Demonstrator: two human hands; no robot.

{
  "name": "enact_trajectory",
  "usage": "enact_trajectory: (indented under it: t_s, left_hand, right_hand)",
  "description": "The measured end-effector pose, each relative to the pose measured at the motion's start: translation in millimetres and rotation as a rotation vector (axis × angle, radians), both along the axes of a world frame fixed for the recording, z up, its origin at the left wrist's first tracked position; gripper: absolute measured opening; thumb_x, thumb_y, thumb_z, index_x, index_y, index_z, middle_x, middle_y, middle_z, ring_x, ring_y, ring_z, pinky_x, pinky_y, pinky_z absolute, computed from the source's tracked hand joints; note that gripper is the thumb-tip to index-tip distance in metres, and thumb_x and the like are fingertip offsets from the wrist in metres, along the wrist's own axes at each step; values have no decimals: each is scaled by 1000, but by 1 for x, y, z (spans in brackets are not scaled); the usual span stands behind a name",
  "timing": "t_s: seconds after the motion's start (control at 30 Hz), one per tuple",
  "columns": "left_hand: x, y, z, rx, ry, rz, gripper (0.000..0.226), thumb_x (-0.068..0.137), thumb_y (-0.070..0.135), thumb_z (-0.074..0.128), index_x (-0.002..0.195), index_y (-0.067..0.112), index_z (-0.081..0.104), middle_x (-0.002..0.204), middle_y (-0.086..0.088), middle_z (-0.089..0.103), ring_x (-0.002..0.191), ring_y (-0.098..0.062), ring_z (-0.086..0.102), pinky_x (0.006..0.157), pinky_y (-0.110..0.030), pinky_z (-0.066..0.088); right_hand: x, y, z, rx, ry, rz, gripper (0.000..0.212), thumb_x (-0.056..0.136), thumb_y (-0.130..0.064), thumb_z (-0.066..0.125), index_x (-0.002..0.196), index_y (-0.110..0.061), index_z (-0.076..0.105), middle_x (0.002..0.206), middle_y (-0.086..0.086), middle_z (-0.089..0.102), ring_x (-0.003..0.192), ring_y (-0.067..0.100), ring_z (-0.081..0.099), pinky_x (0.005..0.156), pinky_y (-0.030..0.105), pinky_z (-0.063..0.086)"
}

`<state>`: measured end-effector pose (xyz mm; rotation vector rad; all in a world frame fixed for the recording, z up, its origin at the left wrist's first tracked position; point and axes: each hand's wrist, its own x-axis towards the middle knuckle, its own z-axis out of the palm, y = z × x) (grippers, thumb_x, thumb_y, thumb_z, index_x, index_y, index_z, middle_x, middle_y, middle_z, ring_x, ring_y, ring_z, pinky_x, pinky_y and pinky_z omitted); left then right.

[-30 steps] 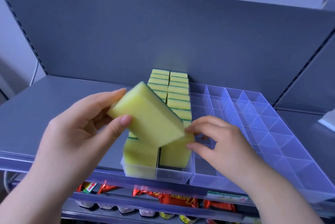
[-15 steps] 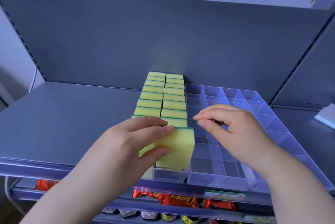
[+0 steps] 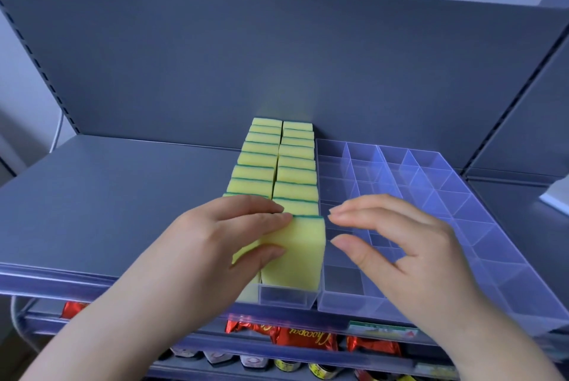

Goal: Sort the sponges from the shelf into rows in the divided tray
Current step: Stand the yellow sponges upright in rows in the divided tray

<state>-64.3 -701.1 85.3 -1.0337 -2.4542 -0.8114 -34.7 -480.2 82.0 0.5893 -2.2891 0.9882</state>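
The sponge [image 3: 297, 254] that was tilting in the air between both hands a second ago is now standing in the divided tray [image 3: 354, 303], and your right hand [image 3: 409, 245] is off it.
Your left hand [image 3: 221, 245] is pinching it, fingers over the top edge, thumb on the broad yellow face. The right hand is hovering just beside it, loosely spread and holding nothing. The sponge is standing at the front of the right row [image 3: 297, 165], long axis upright, green side facing away from you. Open compartments are lying to its right.
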Motion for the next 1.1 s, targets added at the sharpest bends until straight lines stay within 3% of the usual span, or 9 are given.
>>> enact_trajectory:
  t_s: [0.23,0.4,0.57,0.67,0.77,0.97,1.1]
  left_hand:
    - [-4,3,-2,-42,39,28,30,83,36,54,100,22,74,102,10,67,86,-4,57,79,-2,37]
    - [-4,1,0,-21,51,-20,28,81,34,55,95,21,76,96,11,66,81,0,56,74,-2,38]
    - [-3,1,-2,-57,42,-44,29,81,35,53,95,24,76,96,12,66,79,2,55,72,-3,40]
    - [-7,8,-10,-165,107,-41,31,81,35,51,95,22,76,96,8,67,83,-5,54,76,-18,42]
    - [-9,9,-13,-251,169,-6,33,85,38,48,95,22,75,101,5,66,89,-13,56,82,-27,40]
    - [-8,6,-13,-270,188,-6,33,90,35,46,95,20,75,96,5,66,86,-18,60,83,-27,40]
    - [-7,5,-19,-277,184,-23,31,88,33,49,92,18,75,98,4,67,88,-18,62,84,-28,42]
  right_hand:
    - [-12,1,-14,-3,-79,-29,16,82,-21,61,93,-19,72,95,-20,61,88,-11,55,79,1,38]
    - [-31,3,-36,137,-251,6,20,81,-12,66,97,-21,72,92,-19,56,84,-2,56,74,9,42]
    - [-35,4,-36,224,-178,-50,20,82,-19,60,97,-22,72,89,-17,51,75,-2,47,68,9,38]
    - [-35,4,-33,237,-179,-76,20,81,-21,58,94,-23,73,86,-15,53,74,-1,43,67,10,35]
    - [-35,4,-32,237,-194,-61,20,82,-22,57,94,-23,73,87,-19,51,77,0,46,68,4,36]
    - [-18,-1,-23,20,-151,14,19,85,-27,59,96,-19,72,94,-16,59,87,-3,57,77,8,43]
    - [-8,-11,-25,145,-112,37,28,86,-35,53,101,-18,70,101,-10,62,98,0,55,89,13,43]
